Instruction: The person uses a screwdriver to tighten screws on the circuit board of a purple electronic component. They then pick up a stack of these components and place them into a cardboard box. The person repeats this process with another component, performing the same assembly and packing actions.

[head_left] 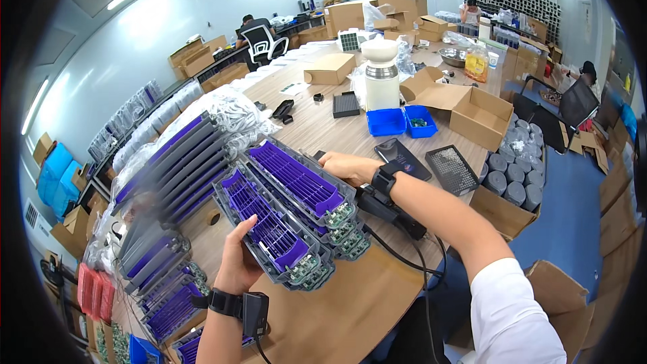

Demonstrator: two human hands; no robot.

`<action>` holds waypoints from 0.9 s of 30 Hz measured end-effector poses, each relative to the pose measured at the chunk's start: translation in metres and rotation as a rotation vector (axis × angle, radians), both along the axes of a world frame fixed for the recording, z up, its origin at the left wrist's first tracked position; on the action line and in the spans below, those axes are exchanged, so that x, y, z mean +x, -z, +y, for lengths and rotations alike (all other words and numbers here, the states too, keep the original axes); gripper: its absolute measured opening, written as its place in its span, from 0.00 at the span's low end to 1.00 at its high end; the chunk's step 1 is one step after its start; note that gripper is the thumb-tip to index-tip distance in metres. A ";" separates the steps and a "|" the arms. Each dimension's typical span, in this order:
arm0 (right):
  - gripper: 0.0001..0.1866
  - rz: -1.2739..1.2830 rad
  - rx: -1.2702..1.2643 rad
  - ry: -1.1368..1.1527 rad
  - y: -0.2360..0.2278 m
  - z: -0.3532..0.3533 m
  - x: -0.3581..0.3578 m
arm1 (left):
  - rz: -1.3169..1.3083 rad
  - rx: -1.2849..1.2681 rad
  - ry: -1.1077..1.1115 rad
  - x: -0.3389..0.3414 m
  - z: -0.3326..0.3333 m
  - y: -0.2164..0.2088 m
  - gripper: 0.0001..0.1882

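The desk extends ahead; brown cardboard occupies its near side. A box of grey cylinders stands right. Left hand: grip holding grey-and-purple housings. Right hand: alongside; from here, grip indeterminable. Beyond: blue bin, dark phone.

Our left hand grips, thumb up top; our right hand angles leftward, forearm slanting across!

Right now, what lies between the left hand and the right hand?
In the head view, stacked purple-grey housings lie between the left hand and the right hand.
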State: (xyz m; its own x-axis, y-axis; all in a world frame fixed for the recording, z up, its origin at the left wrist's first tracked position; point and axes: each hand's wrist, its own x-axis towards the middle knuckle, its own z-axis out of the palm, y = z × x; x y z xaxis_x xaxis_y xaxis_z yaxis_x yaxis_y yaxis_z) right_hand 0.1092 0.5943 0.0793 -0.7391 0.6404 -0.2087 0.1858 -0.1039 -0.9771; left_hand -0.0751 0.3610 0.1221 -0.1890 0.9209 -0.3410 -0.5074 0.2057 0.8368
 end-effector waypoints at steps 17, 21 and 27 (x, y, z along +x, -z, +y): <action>0.16 -0.454 0.864 0.142 -0.015 -0.091 0.092 | 0.004 -0.029 0.066 -0.009 -0.001 0.008 0.21; 0.18 -0.066 0.523 0.085 -0.012 -0.043 0.029 | -0.005 -0.038 0.043 -0.015 -0.007 0.010 0.21; 0.26 0.104 -0.297 -0.056 -0.027 -0.029 -0.010 | -0.029 -0.018 0.034 -0.014 -0.005 0.008 0.21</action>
State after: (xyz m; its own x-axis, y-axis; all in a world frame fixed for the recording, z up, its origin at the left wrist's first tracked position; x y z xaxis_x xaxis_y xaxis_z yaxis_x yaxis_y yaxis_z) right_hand 0.0987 0.5651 0.1068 -0.7990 0.5204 -0.3014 0.0997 -0.3796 -0.9198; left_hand -0.0894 0.3560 0.1146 -0.1477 0.9202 -0.3626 -0.5242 0.2381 0.8177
